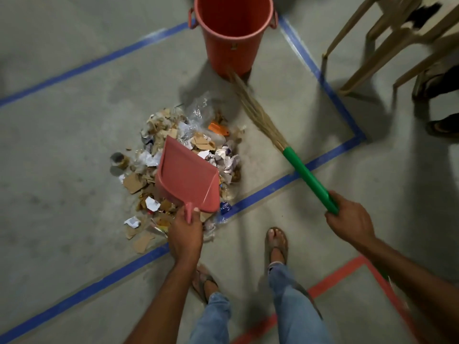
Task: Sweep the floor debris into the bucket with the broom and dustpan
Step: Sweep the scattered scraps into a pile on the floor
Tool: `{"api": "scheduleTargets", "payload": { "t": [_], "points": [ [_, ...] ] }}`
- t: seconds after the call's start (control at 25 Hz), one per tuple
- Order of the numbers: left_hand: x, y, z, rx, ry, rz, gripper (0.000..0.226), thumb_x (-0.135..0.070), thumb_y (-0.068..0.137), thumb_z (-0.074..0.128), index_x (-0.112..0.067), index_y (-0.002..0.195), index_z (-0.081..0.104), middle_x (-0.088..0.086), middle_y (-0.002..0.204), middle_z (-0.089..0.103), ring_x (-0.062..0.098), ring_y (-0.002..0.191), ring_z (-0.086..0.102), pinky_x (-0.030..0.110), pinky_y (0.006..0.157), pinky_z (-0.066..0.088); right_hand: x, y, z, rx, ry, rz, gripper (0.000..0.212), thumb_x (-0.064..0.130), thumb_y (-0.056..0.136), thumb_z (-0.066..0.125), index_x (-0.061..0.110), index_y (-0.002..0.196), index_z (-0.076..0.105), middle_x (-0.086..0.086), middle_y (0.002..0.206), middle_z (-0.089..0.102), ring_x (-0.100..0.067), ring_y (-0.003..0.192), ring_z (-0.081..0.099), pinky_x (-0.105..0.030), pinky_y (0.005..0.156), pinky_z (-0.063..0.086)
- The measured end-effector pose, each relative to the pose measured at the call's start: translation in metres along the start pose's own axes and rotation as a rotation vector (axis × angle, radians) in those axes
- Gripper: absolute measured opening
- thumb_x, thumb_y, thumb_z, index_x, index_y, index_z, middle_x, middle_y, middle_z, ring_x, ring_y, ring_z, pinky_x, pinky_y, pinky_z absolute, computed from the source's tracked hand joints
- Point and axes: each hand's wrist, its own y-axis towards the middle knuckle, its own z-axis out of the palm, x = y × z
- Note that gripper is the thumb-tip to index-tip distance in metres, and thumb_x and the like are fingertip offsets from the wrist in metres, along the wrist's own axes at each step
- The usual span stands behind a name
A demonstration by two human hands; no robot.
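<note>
A pile of debris (159, 135), made of cardboard scraps, torn paper and clear plastic, lies on the concrete floor. My left hand (185, 234) grips the handle of a pink dustpan (186, 177), which rests on the pile with its mouth pointing away from me. My right hand (350, 219) holds the green handle of a grass broom (263, 120). Its bristles reach up to the foot of the orange bucket (231, 48). The bucket stands upright beyond the pile, and the part of its inside that shows holds nothing.
Blue tape lines (330, 88) frame the floor patch, with red tape (332, 276) nearer me. Beige plastic chair legs (377, 50) stand at the upper right, beside another person's sandalled foot (444, 125). My own feet in sandals (277, 244) stand just behind the pile.
</note>
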Motion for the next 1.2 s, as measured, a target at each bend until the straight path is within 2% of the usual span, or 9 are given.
{"api": "scheduleTargets", "payload": {
  "t": [0.16, 0.24, 0.4, 0.56, 0.72, 0.84, 0.92, 1.04, 1.2],
  "points": [
    [-0.007, 0.002, 0.021, -0.100, -0.028, -0.027, 0.020, -0.029, 0.102, 0.058, -0.015, 0.108, 0.071, -0.005, 0.078, 0.056, 0.022, 0.077, 0.053, 0.031, 0.070, 0.035, 0.070, 0.138, -0.018, 0.132, -0.194, -0.148, 0.045, 0.021, 0.079, 0.068, 0.017, 0.124, 0.064, -0.016, 0.106, 0.071, -0.038, 0.101, 0.068, -0.041, 0.082, 0.056],
    [-0.007, 0.003, 0.040, -0.153, -0.038, -0.070, 0.021, -0.029, 0.102, 0.060, -0.011, 0.107, 0.071, 0.001, 0.082, 0.059, 0.029, 0.080, 0.058, 0.032, 0.071, 0.035, 0.101, 0.178, -0.020, 0.215, -0.338, -0.261, 0.041, 0.026, 0.079, 0.069, 0.015, 0.118, 0.065, -0.012, 0.106, 0.069, -0.033, 0.101, 0.068, -0.038, 0.083, 0.056],
    [-0.021, -0.009, 0.076, -0.205, -0.111, -0.177, 0.028, -0.032, 0.102, 0.059, -0.008, 0.110, 0.072, 0.020, 0.098, 0.070, 0.042, 0.097, 0.065, 0.037, 0.076, 0.041, 0.080, 0.161, -0.032, 0.248, -0.438, -0.464, 0.051, 0.023, 0.082, 0.062, 0.022, 0.132, 0.056, -0.008, 0.113, 0.069, -0.032, 0.104, 0.067, -0.038, 0.085, 0.054],
    [-0.047, -0.031, 0.101, -0.175, -0.155, -0.185, 0.030, -0.032, 0.102, 0.058, -0.012, 0.120, 0.072, 0.020, 0.113, 0.071, 0.043, 0.105, 0.064, 0.038, 0.080, 0.041, -0.024, 0.112, -0.054, 0.167, -0.368, -0.307, 0.074, 0.019, 0.082, 0.056, 0.035, 0.152, 0.039, -0.006, 0.103, 0.067, -0.032, 0.090, 0.069, -0.039, 0.075, 0.055],
    [-0.068, -0.045, 0.110, -0.176, -0.200, -0.154, 0.024, -0.030, 0.101, 0.060, -0.015, 0.115, 0.073, 0.017, 0.106, 0.072, 0.041, 0.100, 0.065, 0.037, 0.078, 0.042, -0.093, 0.107, -0.078, 0.102, -0.287, -0.137, 0.074, 0.016, 0.079, 0.062, 0.030, 0.150, 0.048, -0.010, 0.100, 0.073, -0.035, 0.087, 0.070, -0.038, 0.072, 0.055],
    [-0.086, -0.049, 0.119, -0.148, -0.275, -0.130, 0.015, -0.031, 0.100, 0.062, -0.020, 0.103, 0.072, 0.006, 0.091, 0.069, 0.035, 0.091, 0.065, 0.037, 0.076, 0.045, -0.110, 0.119, -0.100, 0.079, -0.161, -0.076, 0.070, 0.017, 0.075, 0.069, 0.032, 0.142, 0.057, -0.010, 0.103, 0.075, -0.034, 0.093, 0.071, -0.035, 0.074, 0.055],
    [-0.099, -0.053, 0.129, -0.144, -0.306, -0.098, 0.015, -0.032, 0.100, 0.060, -0.022, 0.094, 0.069, -0.001, 0.082, 0.065, 0.029, 0.083, 0.063, 0.033, 0.071, 0.041, -0.113, 0.139, -0.110, 0.100, -0.053, -0.006, 0.069, 0.018, 0.073, 0.078, 0.031, 0.139, 0.060, -0.010, 0.098, 0.075, -0.032, 0.088, 0.071, -0.032, 0.072, 0.052],
    [-0.113, -0.059, 0.150, -0.140, -0.330, -0.098, 0.016, -0.032, 0.099, 0.060, -0.021, 0.094, 0.070, -0.001, 0.083, 0.067, 0.023, 0.078, 0.061, 0.031, 0.068, 0.039, -0.119, 0.179, -0.120, 0.059, 0.088, 0.094, 0.065, 0.022, 0.074, 0.082, 0.028, 0.136, 0.063, -0.012, 0.090, 0.074, -0.029, 0.077, 0.069, -0.033, 0.070, 0.053],
    [-0.123, -0.049, 0.194, -0.158, -0.336, -0.164, 0.018, -0.036, 0.100, 0.060, -0.022, 0.099, 0.071, -0.001, 0.082, 0.068, 0.021, 0.078, 0.063, 0.029, 0.063, 0.039, -0.098, 0.296, -0.140, 0.044, -0.051, 0.119, 0.036, 0.024, 0.077, 0.071, 0.017, 0.112, 0.070, -0.014, 0.082, 0.071, -0.036, 0.077, 0.069, -0.042, 0.074, 0.059]
  ]
}}
